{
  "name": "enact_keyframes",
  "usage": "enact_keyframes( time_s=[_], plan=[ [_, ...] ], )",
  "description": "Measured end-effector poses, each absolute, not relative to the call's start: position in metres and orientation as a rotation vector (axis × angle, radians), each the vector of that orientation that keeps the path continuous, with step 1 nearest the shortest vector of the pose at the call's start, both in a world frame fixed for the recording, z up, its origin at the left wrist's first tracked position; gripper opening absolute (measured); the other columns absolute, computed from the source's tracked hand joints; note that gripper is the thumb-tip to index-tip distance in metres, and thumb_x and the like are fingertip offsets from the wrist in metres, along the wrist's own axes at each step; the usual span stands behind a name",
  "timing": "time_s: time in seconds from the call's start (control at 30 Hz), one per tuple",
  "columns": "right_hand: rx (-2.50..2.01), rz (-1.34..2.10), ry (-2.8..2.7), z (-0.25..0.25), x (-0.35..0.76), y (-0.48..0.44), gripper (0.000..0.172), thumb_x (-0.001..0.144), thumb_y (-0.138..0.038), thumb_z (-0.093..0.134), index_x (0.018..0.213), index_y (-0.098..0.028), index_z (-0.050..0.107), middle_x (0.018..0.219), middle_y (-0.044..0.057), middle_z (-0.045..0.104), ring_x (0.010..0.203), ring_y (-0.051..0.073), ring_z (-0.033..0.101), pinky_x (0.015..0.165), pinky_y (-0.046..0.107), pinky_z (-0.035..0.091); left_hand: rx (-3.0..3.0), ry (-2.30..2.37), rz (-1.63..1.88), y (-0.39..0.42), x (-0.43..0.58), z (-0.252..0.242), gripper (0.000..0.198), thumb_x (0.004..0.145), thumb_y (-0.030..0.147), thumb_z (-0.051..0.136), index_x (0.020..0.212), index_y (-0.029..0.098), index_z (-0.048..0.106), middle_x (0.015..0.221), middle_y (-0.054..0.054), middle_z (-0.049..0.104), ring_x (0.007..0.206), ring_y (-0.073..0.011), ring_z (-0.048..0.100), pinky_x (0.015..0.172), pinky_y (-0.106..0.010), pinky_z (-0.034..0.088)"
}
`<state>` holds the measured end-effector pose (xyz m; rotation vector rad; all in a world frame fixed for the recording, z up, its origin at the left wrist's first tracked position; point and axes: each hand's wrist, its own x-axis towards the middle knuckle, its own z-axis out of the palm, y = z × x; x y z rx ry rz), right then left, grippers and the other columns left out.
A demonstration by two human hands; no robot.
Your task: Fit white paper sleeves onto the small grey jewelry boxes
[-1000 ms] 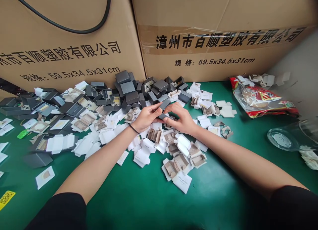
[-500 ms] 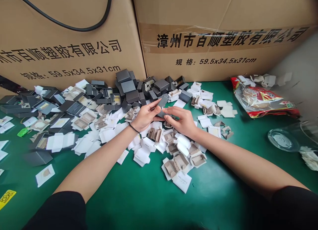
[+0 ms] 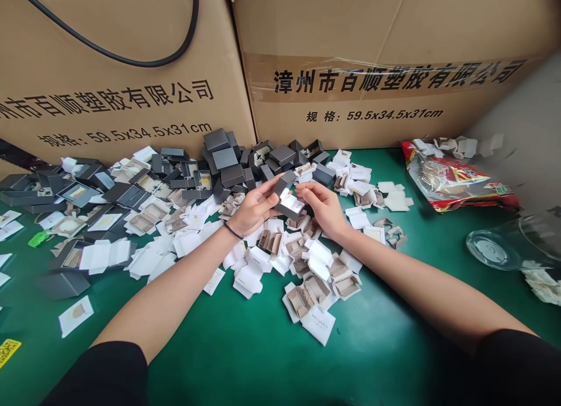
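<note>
A small dark grey box [image 3: 287,187] is open between my hands, with a white insert [image 3: 291,203] showing inside it. My left hand [image 3: 258,207] is closed on the box's left side, thumb in front. Beside its right edge is my right hand [image 3: 323,207], fingers curled and close to the insert; whether they grip it is too small to tell. Beneath and around the hands lie white and grey-brown folded card inserts [image 3: 272,241]. More dark boxes [image 3: 224,158] are heaped just behind.
Two large cardboard cartons [image 3: 359,20] [image 3: 109,38] stand at the back, a black cable [image 3: 166,60] hanging before the left one. To the right are a red food packet [image 3: 460,181] and a clear plastic cup [image 3: 495,248] on the green table [image 3: 210,359].
The dark box has opened out between my hands and its white insert now shows. My right hand's fingers have drawn back a little to the right. The view has shifted slightly.
</note>
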<state>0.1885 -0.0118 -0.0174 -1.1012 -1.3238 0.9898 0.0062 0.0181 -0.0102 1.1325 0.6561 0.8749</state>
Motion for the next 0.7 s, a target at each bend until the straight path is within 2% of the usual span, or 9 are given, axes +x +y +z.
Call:
enact_keyframes(
  time_s=[0.1,0.2,0.47,0.7],
  plan=[
    [-1.152,1.047,-1.361,-0.0180,0.1891,-0.0094,0.027,0.080,-0.044,0.056,0.085,-0.019,0.064,0.088,0.003,0.068,0.078,0.016,0.063,0.071,0.029,0.053,1.129,0.605,0.850,0.0168,0.0055,-0.0072,0.064,0.074,0.035,0.069,0.133,0.027,0.044,0.129,-0.010,0.053,0.111,-0.0247,0.055,0.090,-0.040,0.051],
    [-1.173,1.012,-1.455,-0.0168,0.1890,-0.0116,0.027,0.079,-0.043,0.057,0.087,-0.019,0.065,0.086,0.002,0.067,0.073,0.015,0.061,0.066,0.027,0.052,1.147,0.589,0.866,0.0164,0.0057,-0.0071,0.062,0.074,0.034,0.069,0.131,0.028,0.047,0.134,-0.010,0.050,0.118,-0.0270,0.051,0.093,-0.043,0.049],
    [-1.144,0.708,-1.556,-0.0223,0.1904,-0.0104,0.018,0.079,-0.035,0.059,0.084,-0.021,0.068,0.093,0.005,0.067,0.087,0.019,0.063,0.068,0.030,0.052,1.235,0.640,0.950,0.0162,0.0082,-0.0130,0.054,0.068,0.030,0.074,0.120,0.025,0.058,0.137,-0.008,0.048,0.127,-0.0274,0.043,0.104,-0.041,0.039],
    [-1.105,0.502,-1.750,-0.0133,0.1899,-0.0171,0.021,0.085,-0.033,0.051,0.074,-0.019,0.063,0.086,0.006,0.066,0.081,0.018,0.063,0.072,0.031,0.051,1.123,0.594,0.875,0.0162,0.0043,-0.0111,0.062,0.068,0.030,0.074,0.126,0.029,0.051,0.135,-0.008,0.050,0.119,-0.0271,0.050,0.088,-0.039,0.050]
  ],
)
